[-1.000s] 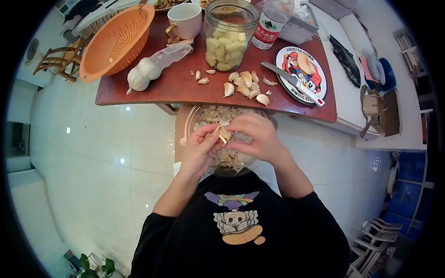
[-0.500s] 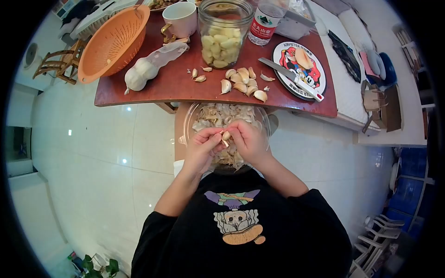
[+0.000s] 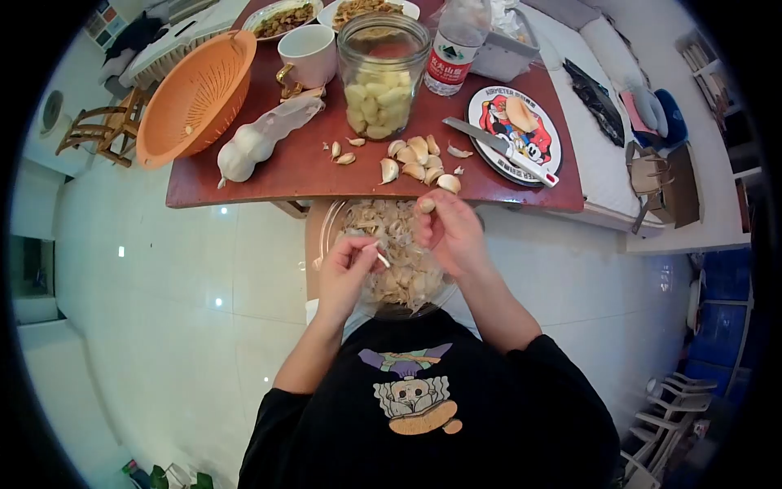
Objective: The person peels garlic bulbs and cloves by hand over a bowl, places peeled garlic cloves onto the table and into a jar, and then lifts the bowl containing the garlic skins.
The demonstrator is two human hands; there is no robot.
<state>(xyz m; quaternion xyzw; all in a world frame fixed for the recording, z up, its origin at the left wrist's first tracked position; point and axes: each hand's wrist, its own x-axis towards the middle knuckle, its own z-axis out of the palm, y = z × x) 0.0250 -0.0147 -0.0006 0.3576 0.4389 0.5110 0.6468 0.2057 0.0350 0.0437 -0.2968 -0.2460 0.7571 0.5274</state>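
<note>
My right hand (image 3: 450, 236) pinches a garlic clove (image 3: 427, 205) just below the table's front edge. Lower and to its left, my left hand (image 3: 349, 273) is closed on a thin white garlic stem piece (image 3: 381, 258). Under both hands sits a clear bowl (image 3: 327, 231) with many garlic skins (image 3: 399, 281) in it. On the red table (image 3: 285, 175), several unpeeled cloves (image 3: 415, 160) lie in a loose pile, with smaller ones (image 3: 346, 158) to the left. Behind them stands an open glass jar (image 3: 379, 98) partly filled with peeled cloves.
An orange colander (image 3: 199, 98), a bag of garlic bulbs (image 3: 248, 151) and a white mug (image 3: 308, 59) stand at the left. At the right are a water bottle (image 3: 452, 55), a plate (image 3: 481, 104) and a knife (image 3: 521, 160) lying across it. Two food dishes are behind.
My hands have moved apart. My right hand has gone up toward the table edge with the clove, while my left hand has kept the white piece. The camera view has shifted slightly.
</note>
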